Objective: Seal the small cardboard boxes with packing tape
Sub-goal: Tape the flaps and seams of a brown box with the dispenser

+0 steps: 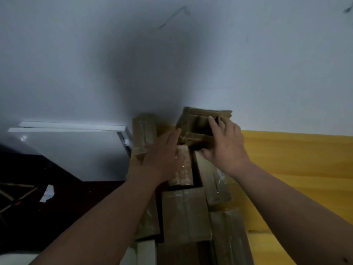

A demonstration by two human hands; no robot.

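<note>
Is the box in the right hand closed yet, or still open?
Open. The small box shows a dark cavity between its raised flaps, and the right hand grips it across that opening.

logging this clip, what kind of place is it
Probably a plain room used as a small packing spot: taped cardboard boxes stacked against a bare white wall, beside a yellow surface.

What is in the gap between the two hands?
In the head view, between the left hand and the right hand lies a small taped box, flat on the stack. The right hand grips another cardboard box above it.
</note>
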